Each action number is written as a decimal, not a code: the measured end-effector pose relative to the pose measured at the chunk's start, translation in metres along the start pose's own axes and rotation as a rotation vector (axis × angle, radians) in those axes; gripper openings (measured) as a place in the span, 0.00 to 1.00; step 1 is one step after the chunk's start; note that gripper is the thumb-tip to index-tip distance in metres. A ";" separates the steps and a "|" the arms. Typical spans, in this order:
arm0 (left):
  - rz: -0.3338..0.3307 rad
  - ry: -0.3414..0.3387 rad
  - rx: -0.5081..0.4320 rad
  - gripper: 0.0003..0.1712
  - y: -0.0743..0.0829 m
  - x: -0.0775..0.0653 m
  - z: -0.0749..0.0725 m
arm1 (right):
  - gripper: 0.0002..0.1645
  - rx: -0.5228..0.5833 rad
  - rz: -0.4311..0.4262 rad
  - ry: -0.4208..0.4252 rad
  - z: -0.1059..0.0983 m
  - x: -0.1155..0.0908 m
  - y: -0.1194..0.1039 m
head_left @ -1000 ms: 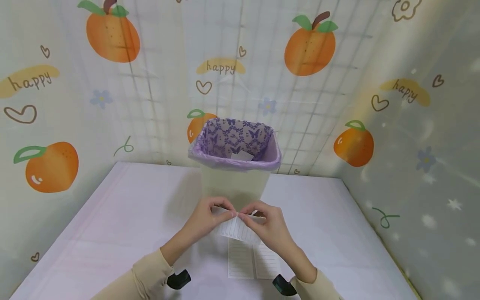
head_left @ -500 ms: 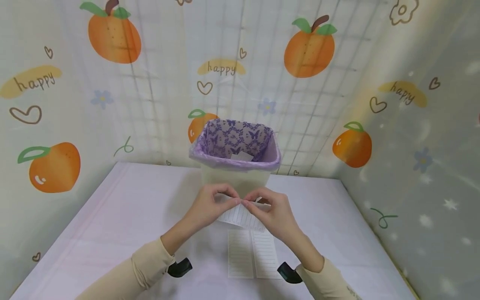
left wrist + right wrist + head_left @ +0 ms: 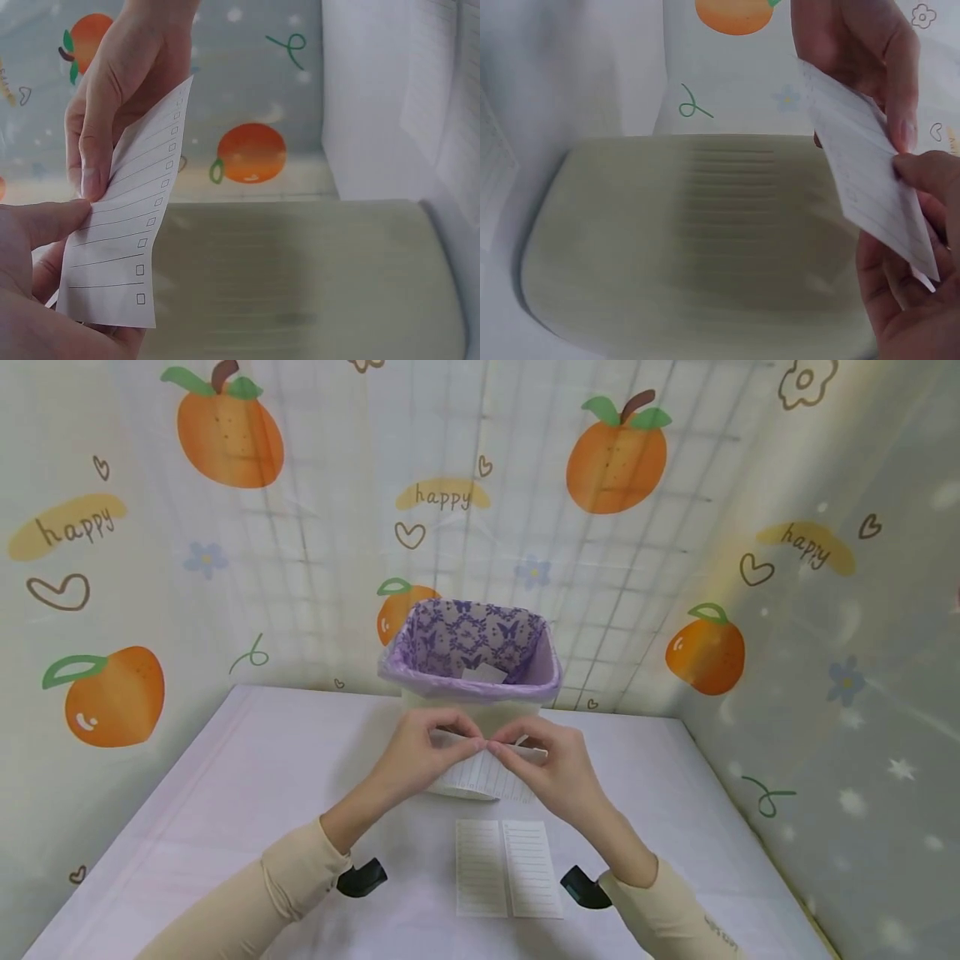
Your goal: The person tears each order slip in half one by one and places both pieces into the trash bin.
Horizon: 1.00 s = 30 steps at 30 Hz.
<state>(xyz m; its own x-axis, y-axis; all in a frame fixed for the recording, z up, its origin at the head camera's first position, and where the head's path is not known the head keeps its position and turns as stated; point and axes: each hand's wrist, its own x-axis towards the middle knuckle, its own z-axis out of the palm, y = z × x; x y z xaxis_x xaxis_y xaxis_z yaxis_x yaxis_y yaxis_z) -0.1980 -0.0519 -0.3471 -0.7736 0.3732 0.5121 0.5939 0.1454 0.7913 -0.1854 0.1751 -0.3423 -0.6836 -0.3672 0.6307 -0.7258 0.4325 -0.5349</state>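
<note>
Between my two hands I hold a lined paper sheet with small checkboxes along one edge [image 3: 139,217]. My left hand [image 3: 420,752] pinches its upper edge between thumb and fingers, just left of the middle. Right beside it, my right hand [image 3: 551,764] pinches the same edge, the two thumb tips nearly meeting. The sheet hangs tilted in front of the pale bin [image 3: 652,225], slightly bent in the left wrist view. Below, two lined paper slips [image 3: 480,868] lie side by side on the table.
The bin has a purple patterned liner [image 3: 480,639] folded over its rim, with white paper pieces [image 3: 485,672] inside. It stands toward the back of the white table [image 3: 262,760]. A curtain printed with oranges [image 3: 615,460] hangs behind and at the sides.
Both hands have moved forward and up with the sheet, closer to the bin. The two slips on the table now show fully below it. The pinch on the sheet looks the same.
</note>
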 end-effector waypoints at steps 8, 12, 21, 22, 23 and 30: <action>0.033 0.002 -0.017 0.03 0.013 0.015 -0.010 | 0.03 0.001 -0.042 0.003 -0.013 0.018 -0.010; 0.038 0.011 -0.011 0.02 0.020 0.021 -0.013 | 0.03 -0.001 -0.053 0.002 -0.019 0.026 -0.015; 0.064 0.021 0.005 0.02 0.031 0.032 -0.016 | 0.03 0.007 -0.017 0.023 -0.027 0.036 -0.024; 0.068 0.020 0.005 0.02 0.033 0.033 -0.017 | 0.03 0.011 -0.022 0.024 -0.028 0.038 -0.025; 0.071 0.019 0.005 0.02 0.035 0.035 -0.018 | 0.03 0.009 -0.030 0.025 -0.029 0.039 -0.026; 0.085 0.023 0.022 0.02 0.049 0.043 -0.025 | 0.04 -0.037 -0.077 0.029 -0.039 0.053 -0.036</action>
<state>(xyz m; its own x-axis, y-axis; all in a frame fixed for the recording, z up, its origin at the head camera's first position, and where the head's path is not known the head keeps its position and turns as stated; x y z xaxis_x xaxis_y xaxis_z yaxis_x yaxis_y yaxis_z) -0.2077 -0.0510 -0.2776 -0.7247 0.3640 0.5850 0.6623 0.1340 0.7371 -0.1923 0.1720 -0.2679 -0.6234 -0.3764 0.6854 -0.7722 0.4341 -0.4640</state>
